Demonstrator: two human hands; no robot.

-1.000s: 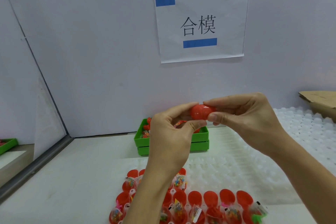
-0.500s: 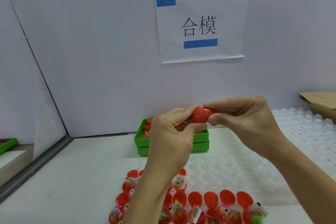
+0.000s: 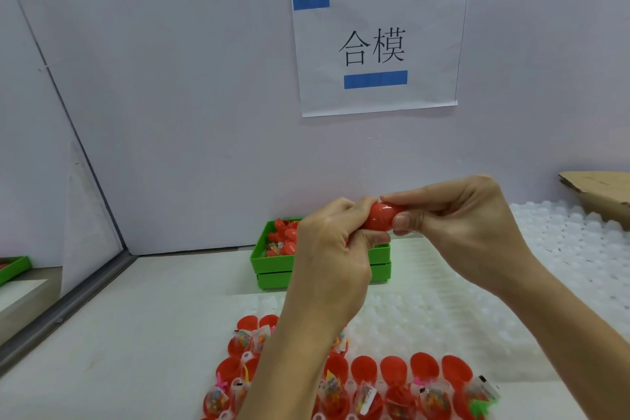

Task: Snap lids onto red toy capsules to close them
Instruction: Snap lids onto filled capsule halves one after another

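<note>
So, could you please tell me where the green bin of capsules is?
In the head view, the green bin sits centre, against the back wall below the paper sign, partly hidden behind the left hand.

A factory assembly station: partitioned white bench [image 3: 136, 334], posted work sign [image 3: 376, 44], green parts bin [image 3: 269, 257].

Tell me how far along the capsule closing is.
Done: closed red plastic capsules lie in the green plastic bin. In hand: the left hand and right hand grip one red egg-shaped capsule. Left: many open red capsules with bagged toys wait in front.
</note>
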